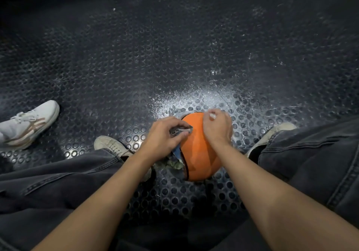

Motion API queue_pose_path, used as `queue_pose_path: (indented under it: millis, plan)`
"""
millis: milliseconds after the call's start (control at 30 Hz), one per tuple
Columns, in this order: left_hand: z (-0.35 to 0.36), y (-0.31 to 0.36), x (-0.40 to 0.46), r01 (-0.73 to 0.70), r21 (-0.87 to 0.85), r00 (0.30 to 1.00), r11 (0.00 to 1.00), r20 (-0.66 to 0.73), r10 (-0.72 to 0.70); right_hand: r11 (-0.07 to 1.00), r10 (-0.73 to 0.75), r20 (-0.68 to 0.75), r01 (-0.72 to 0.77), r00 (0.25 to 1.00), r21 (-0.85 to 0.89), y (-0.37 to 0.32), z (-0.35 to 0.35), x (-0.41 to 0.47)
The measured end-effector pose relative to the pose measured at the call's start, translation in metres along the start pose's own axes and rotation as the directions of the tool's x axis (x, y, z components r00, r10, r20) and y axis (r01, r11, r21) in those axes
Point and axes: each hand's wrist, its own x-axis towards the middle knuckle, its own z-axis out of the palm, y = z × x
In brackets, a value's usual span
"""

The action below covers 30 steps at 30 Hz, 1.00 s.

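An orange basketball (198, 153) with black seams sits on the studded floor between my feet. My left hand (165, 136) lies against the ball's left side, its fingers curled round a crumpled dirty cloth (174, 161) that trails down beside the ball. My right hand (216, 128) rests on the ball's upper right, fingers curled, pinching a small white object (212, 116) at its fingertips. What that object is cannot be made out.
The black studded rubber floor (136, 66) shows a pale dusty or wet patch (194, 97) just beyond the ball. My shoes (110, 144) and dark jeans (310, 153) flank the ball. Another person's white sneaker (29, 124) stands at the left.
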Motion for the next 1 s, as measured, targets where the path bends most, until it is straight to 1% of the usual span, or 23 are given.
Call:
queue_pose_path:
  millis: [67, 100, 167, 233, 267, 333, 400, 433, 467, 533, 567, 600, 633, 700, 733, 767, 800, 833, 867, 900, 933, 967, 1000]
  plan:
    - [0.008, 0.002, 0.007, 0.0, 0.022, 1.0, 1.0, -0.028, 0.0, 0.974, -0.22, 0.124, 0.224, 0.967, -0.019, -0.007, -0.005, 0.0]
    - [0.011, 0.003, 0.01, 0.01, 0.052, 0.999, 0.999, -0.035, -0.008, 0.953, -0.285, 0.199, 0.3, 0.938, -0.049, -0.007, -0.006, 0.0]
    - [0.018, 0.003, 0.016, 0.015, 0.109, 0.999, 0.994, -0.049, -0.01, 0.943, -0.286, 0.268, 0.32, 0.92, -0.092, -0.005, -0.004, 0.003]
    - [0.021, 0.002, 0.012, -0.058, 0.131, 0.996, 0.99, -0.061, 0.067, 0.961, -0.241, 0.228, 0.265, 0.943, -0.081, 0.0, -0.002, 0.005]
    - [0.023, 0.001, 0.004, -0.129, 0.146, 0.99, 0.981, -0.031, 0.135, 0.969, -0.221, 0.186, 0.238, 0.957, -0.07, 0.0, -0.002, 0.005]
    - [0.026, -0.004, -0.018, -0.283, 0.157, 0.958, 0.946, 0.094, 0.271, 0.981, -0.183, 0.11, 0.188, 0.977, -0.039, 0.001, -0.001, 0.005]
    - [0.028, -0.011, -0.034, -0.375, 0.178, 0.923, 0.91, 0.166, 0.348, 0.993, -0.122, 0.051, 0.122, 0.991, -0.001, 0.002, 0.0, 0.006]
    - [0.029, -0.012, -0.031, -0.374, 0.188, 0.925, 0.908, 0.145, 0.351, 0.996, -0.091, 0.031, 0.091, 0.995, 0.007, 0.002, 0.0, 0.006]
    - [0.031, -0.011, -0.023, -0.332, 0.185, 0.943, 0.925, 0.088, 0.321, 0.998, -0.06, 0.014, 0.06, 0.998, 0.01, 0.002, 0.0, 0.006]
    - [0.036, -0.004, -0.006, -0.197, 0.169, 0.974, 0.966, -0.083, 0.213, 1.0, 0.001, -0.017, -0.001, 1.0, 0.014, 0.002, 0.0, 0.006]
    - [0.039, -0.001, -0.002, -0.169, 0.172, 0.975, 0.97, -0.117, 0.191, 0.999, 0.038, -0.034, -0.038, 0.999, 0.015, 0.002, -0.002, 0.006]
    - [0.043, 0.0, -0.003, -0.201, 0.18, 0.972, 0.963, -0.086, 0.219, 0.996, 0.088, -0.053, -0.088, 0.995, 0.013, 0.003, -0.004, 0.006]
    - [0.047, -0.001, -0.01, -0.269, 0.187, 0.961, 0.945, -0.012, 0.276, 0.987, 0.159, -0.074, -0.158, 0.985, 0.016, 0.004, -0.007, 0.007]
    - [0.049, -0.006, -0.028, -0.387, 0.17, 0.921, 0.906, 0.122, 0.37, 0.941, 0.339, -0.102, -0.334, 0.935, 0.064, 0.012, -0.015, 0.008]
    - [0.048, -0.011, -0.032, -0.391, 0.16, 0.919, 0.906, 0.117, 0.376, 0.92, 0.39, -0.118, -0.382, 0.913, 0.085, 0.014, -0.018, 0.009]
    - [0.048, -0.013, -0.029, -0.358, 0.14, 0.934, 0.923, 0.059, 0.353, 0.928, 0.373, -0.148, -0.364, 0.916, 0.084, 0.015, -0.021, 0.008]
    - [0.047, -0.013, -0.023, -0.282, 0.105, 0.957, 0.954, -0.034, 0.287, 0.961, 0.278, -0.177, -0.272, 0.944, 0.058, 0.012, -0.023, 0.008]
    - [0.046, -0.011, -0.013, -0.182, 0.068, 0.971, 0.981, -0.147, 0.19, 0.993, 0.118, -0.175, -0.118, 0.977, 0.011, 0.006, -0.023, 0.008]
    - [0.046, -0.008, -0.003, -0.094, 0.035, 0.966, 0.995, -0.238, 0.1, 0.998, -0.054, -0.118, 0.049, 0.992, -0.047, -0.001, -0.023, 0.006]
    - [0.046, -0.006, 0.004, -0.047, 0.023, 0.961, 0.999, -0.273, 0.051, 0.978, -0.183, -0.026, 0.18, 0.983, -0.108, -0.009, -0.022, 0.005]
    - [0.049, -0.005, 0.005, -0.059, 0.045, 0.963, 0.997, -0.259, 0.068, 0.951, -0.251, 0.051, 0.256, 0.967, -0.175, -0.014, -0.02, 0.003]
    - [0.052, -0.005, 0.002, -0.11, 0.071, 0.969, 0.991, -0.214, 0.122, 0.929, -0.273, 0.084, 0.286, 0.958, -0.235, -0.016, -0.019, 0.003]
    - [0.055, -0.006, -0.005, -0.177, 0.094, 0.969, 0.98, -0.159, 0.19, 0.92, -0.264, 0.081, 0.276, 0.961, -0.278, -0.015, -0.02, 0.003]
